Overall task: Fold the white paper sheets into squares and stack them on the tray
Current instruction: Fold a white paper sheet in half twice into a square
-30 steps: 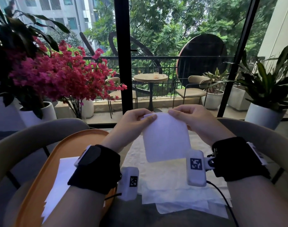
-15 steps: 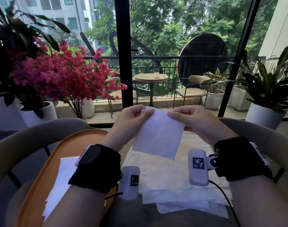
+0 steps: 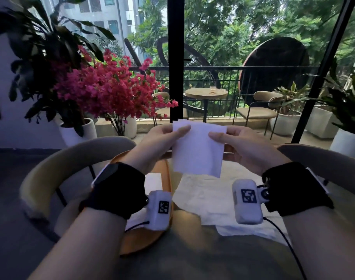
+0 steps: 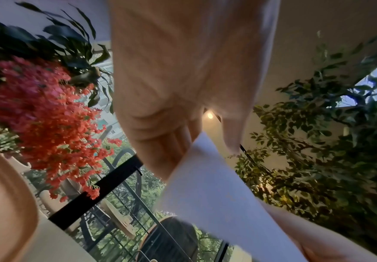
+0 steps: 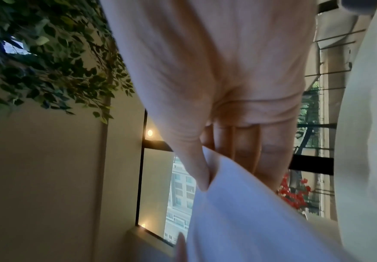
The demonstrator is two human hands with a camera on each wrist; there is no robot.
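A white folded paper sheet [image 3: 196, 150] hangs in the air in front of me, held by both hands at its upper corners. My left hand [image 3: 162, 138] pinches the upper left corner, thumb on the near face. My right hand [image 3: 237, 142] pinches the upper right edge the same way. The left wrist view shows the paper sheet [image 4: 216, 200] between thumb and fingers; in the right wrist view the paper sheet [image 5: 239, 203] is also pinched. An orange tray [image 3: 166, 178] lies at lower left with a white sheet [image 3: 152, 181] on it, mostly hidden by my left forearm.
More white sheets [image 3: 209, 201] lie spread on the table below the hands. Curved chair backs [image 3: 75, 158] stand left and right. Pink flowers [image 3: 104, 91] in a white pot stand at far left, and potted plants [image 3: 346, 110] at the right by the window.
The sheet has been raised and turned from a tilt to nearly square-on. The view has shifted left, so the tray now sits closer under my left wrist.
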